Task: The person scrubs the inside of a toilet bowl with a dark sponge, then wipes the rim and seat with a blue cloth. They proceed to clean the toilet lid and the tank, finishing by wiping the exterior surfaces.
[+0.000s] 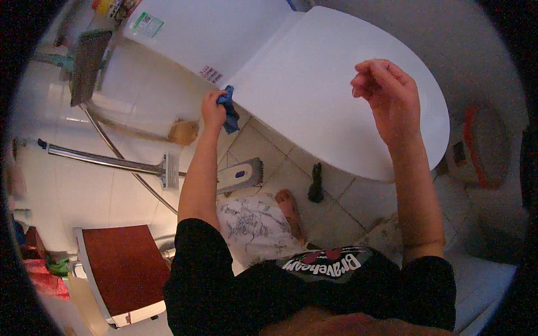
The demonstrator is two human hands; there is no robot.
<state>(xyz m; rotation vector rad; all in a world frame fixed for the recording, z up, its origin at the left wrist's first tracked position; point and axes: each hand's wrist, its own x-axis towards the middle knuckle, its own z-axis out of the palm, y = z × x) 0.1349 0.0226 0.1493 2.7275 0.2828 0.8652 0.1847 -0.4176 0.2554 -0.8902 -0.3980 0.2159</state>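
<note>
My left hand (214,110) grips a crumpled blue cloth (229,110), part of which hangs down beside the edge of a white toilet (252,90), near where the closed lid meets the tank. My right hand (384,90) is over the toilet lid (319,84), its fingers curled together; nothing shows in it, though the inside of the fingers is partly hidden. The white tank (201,38) bears a green-edged label and a second printed label.
Left of me are a squeegee-type mop (171,170) with a metal pole, a floor brush (241,174), a dark dustpan-like object (88,63) and a dark red panelled cabinet (126,269). A dark object (316,182) lies on the tiled floor. At right stands a red-rimmed item (473,147).
</note>
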